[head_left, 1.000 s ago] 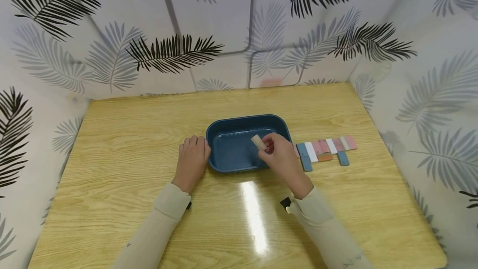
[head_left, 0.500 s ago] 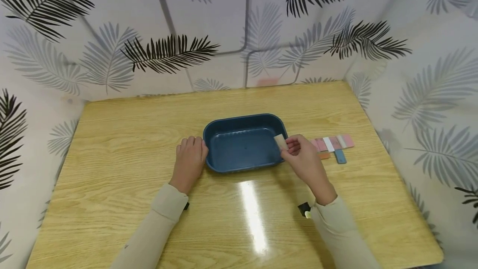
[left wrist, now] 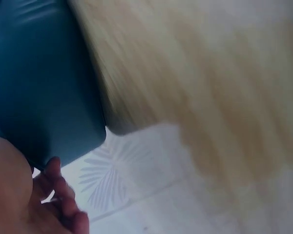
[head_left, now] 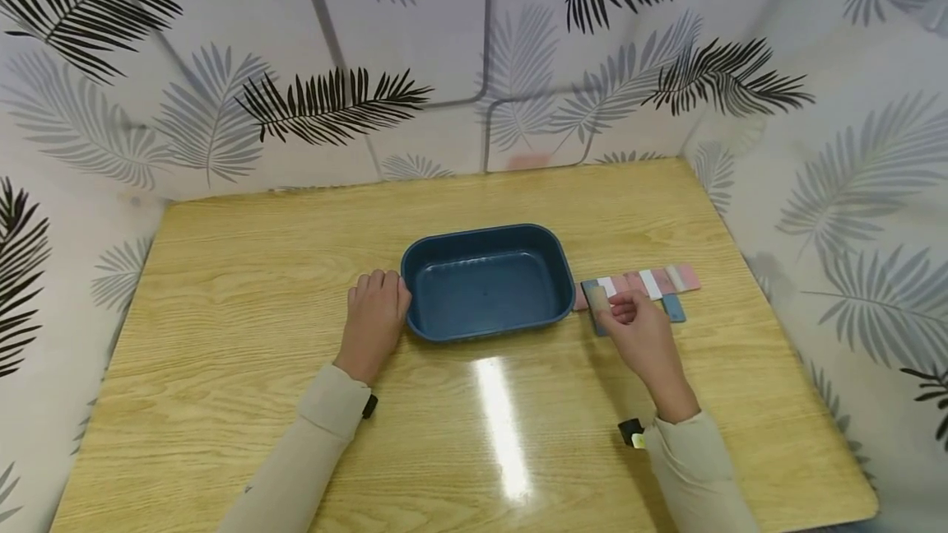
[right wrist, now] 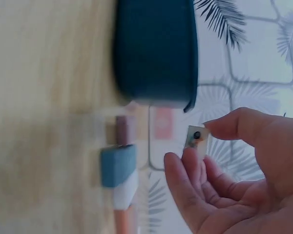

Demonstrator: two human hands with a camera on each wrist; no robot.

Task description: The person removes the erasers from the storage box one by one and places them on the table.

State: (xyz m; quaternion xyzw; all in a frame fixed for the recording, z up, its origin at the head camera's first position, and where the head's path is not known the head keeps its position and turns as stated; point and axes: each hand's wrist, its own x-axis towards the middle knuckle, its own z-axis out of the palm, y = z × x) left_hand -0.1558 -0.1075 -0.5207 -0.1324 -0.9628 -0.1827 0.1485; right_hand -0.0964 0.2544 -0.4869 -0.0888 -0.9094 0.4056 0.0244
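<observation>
My right hand (head_left: 650,340) pinches a small pale beige block (head_left: 601,299) between thumb and fingers, over the left part of a row of blocks. In the right wrist view, a dark round spot shows on the end of the beige block (right wrist: 197,136). Below it in the head view lie a blue block (head_left: 588,289), a white block (head_left: 651,285) and a pink block (head_left: 692,275) among others, partly covered by the hand. My left hand (head_left: 374,312) holds the left rim of a dark blue basin (head_left: 485,293); its fingers (left wrist: 63,190) curl at the rim in the left wrist view.
The row of pink, white and blue blocks runs right from the basin's right side, with another blue block (head_left: 673,308) jutting toward the front. The wooden table (head_left: 259,270) meets leaf-patterned curtains (head_left: 444,130) at the back and sides. A bright reflection lies in front of the basin.
My right hand has moved right with the beige block, from over the basin to over the row of blocks. The left hand stays at the basin rim.
</observation>
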